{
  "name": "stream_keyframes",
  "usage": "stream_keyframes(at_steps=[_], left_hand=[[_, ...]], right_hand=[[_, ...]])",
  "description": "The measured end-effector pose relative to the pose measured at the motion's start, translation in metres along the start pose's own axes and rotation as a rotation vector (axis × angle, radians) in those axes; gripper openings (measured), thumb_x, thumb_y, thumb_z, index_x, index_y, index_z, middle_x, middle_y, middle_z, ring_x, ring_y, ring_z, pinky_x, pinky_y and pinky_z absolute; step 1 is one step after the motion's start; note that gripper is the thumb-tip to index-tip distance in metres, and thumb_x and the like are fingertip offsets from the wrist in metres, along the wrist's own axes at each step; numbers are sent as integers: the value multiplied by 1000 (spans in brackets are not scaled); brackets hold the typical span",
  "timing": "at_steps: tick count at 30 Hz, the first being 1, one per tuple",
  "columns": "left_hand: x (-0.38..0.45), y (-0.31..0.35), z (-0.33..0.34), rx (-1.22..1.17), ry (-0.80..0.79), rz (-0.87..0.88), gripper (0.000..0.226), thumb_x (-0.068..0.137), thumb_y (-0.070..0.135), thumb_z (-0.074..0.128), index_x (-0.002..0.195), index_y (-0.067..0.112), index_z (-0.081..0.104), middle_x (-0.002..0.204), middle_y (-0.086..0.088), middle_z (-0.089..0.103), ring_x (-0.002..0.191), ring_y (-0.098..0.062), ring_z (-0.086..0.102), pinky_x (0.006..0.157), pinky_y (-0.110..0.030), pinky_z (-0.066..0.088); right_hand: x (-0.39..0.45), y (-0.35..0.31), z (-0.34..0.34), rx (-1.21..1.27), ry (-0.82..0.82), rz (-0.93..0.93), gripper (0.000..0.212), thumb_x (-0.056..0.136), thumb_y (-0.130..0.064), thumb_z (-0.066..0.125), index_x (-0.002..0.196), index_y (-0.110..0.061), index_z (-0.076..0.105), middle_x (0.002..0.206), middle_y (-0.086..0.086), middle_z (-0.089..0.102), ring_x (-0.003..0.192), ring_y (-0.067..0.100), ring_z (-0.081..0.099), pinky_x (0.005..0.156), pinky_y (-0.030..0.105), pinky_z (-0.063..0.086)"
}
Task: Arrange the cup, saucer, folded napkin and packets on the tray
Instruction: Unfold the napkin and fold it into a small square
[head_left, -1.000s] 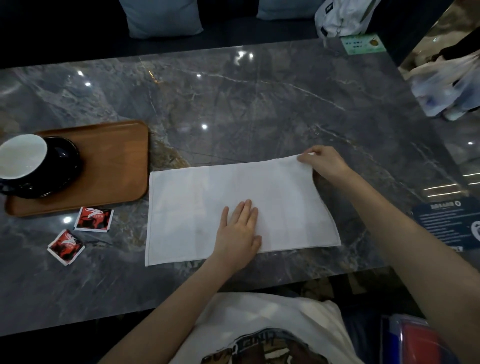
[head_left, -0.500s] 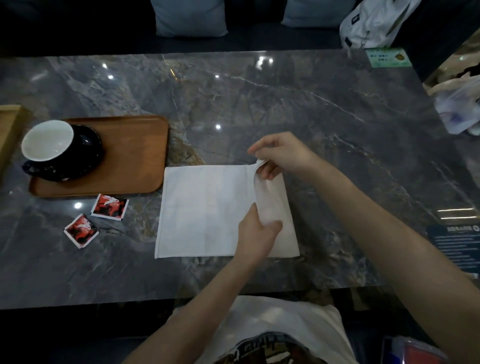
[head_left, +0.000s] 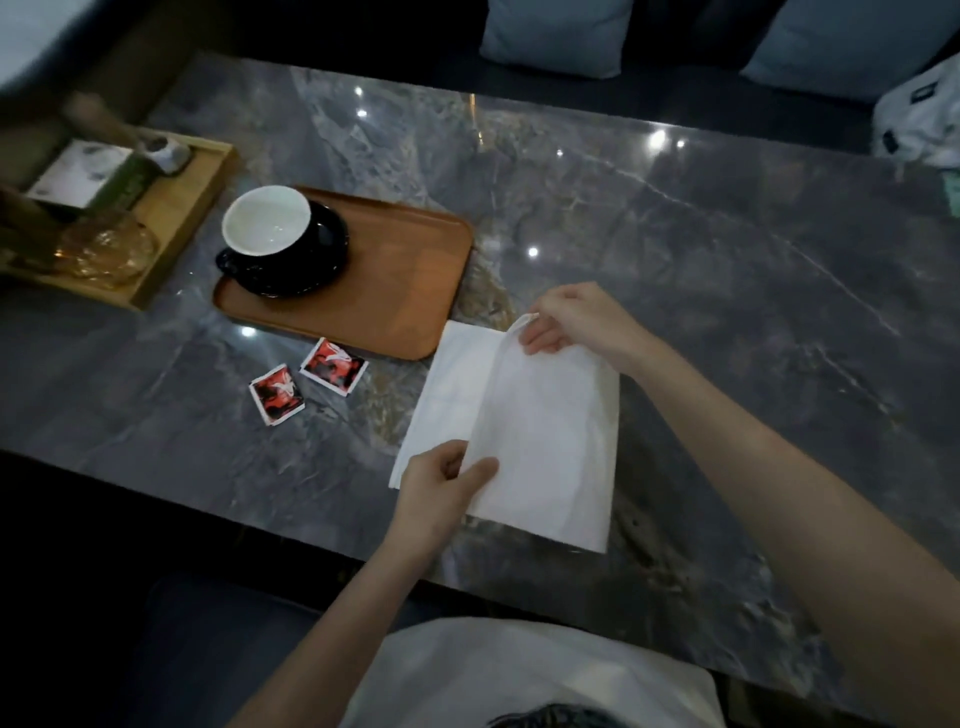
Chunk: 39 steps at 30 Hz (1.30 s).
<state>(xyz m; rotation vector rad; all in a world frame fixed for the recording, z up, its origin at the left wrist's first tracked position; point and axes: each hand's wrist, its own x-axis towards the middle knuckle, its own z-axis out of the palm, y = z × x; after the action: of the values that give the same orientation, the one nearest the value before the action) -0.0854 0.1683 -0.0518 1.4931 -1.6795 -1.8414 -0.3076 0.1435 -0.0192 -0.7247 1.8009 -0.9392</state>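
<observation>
I am pinching the white napkin (head_left: 540, 441) with both hands on the marble table (head_left: 701, 249): my right hand (head_left: 569, 319) is gripping the far corner of its upper flap, my left hand (head_left: 441, 480) the near edge. The cup (head_left: 267, 221) is sitting on its saucer (head_left: 291, 260) on the wooden tray (head_left: 395, 280), and two red packets (head_left: 306, 382) are lying on the table just beside the tray.

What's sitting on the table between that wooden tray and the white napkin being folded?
Nothing: in the head view the tray and the napkin nearly meet, with bare marble table between. The two red packets lie just in front of the tray.
</observation>
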Motion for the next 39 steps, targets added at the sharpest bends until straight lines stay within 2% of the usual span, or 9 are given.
stream_keyframes(at_steps=[2,6,12,19,25,28,32,34,39], left_hand=[[3,-3,-9,-41,29,-16,7,80,13,68,73,15,70,63,8,71,61,-10,66,51,-20,52],[10,-14,-27,-53,108,-63,11,79,11,69,72,19,69,68,4,71,65,-13,67,59,-29,54],[22,-32,-44,189,244,-94,13,85,14,60,94,9,69,64,-4,63,53,-10,60,58,-25,53],[27,-37,-48,459,285,-41,20,86,18,58,101,8,68,97,-10,68,87,-25,63,80,-33,50],[32,-42,-53,486,366,-5,8,82,14,63,81,8,68,83,-3,57,73,-17,54,67,-20,36],[37,-40,-59,469,348,-33,10,79,14,66,69,16,64,72,0,61,67,-16,55,66,-29,45],[40,-34,-57,574,313,-79,12,77,15,65,74,14,53,81,-7,60,73,-25,57,63,-37,50],[42,-29,-52,669,328,0,14,75,10,63,82,9,51,89,-10,55,77,-28,53,63,-38,47],[60,-15,-19,851,276,466,20,71,1,66,91,3,63,97,-18,64,86,-36,61,70,-41,51]], right_hand=[[9,-1,9,-102,-25,-45,13,81,-5,55,90,-2,64,76,13,70,65,16,67,62,22,51],[31,-1,27,-337,-17,-225,9,84,-13,60,83,-8,67,60,-1,59,52,2,51,48,6,37],[61,7,53,-634,4,-282,17,87,-24,57,88,-11,68,80,2,58,103,24,48,88,32,37],[77,14,74,-661,-1,-126,20,90,-25,51,91,-10,64,97,15,67,94,32,59,82,38,45],[84,14,81,-651,42,-89,20,90,-23,48,97,-12,64,100,17,67,96,34,59,83,37,44],[85,16,83,-653,55,-86,20,90,-22,48,99,-12,63,101,18,67,96,35,59,81,37,45],[83,19,89,-774,142,-142,25,85,-15,54,109,-11,59,112,14,62,108,32,50,90,38,39],[72,21,91,-775,255,-219,30,84,-12,56,114,-12,55,118,11,57,114,28,44,95,37,34],[18,48,92,-561,527,-356,24,86,-2,50,107,-8,59,113,11,61,112,29,51,97,37,36]])
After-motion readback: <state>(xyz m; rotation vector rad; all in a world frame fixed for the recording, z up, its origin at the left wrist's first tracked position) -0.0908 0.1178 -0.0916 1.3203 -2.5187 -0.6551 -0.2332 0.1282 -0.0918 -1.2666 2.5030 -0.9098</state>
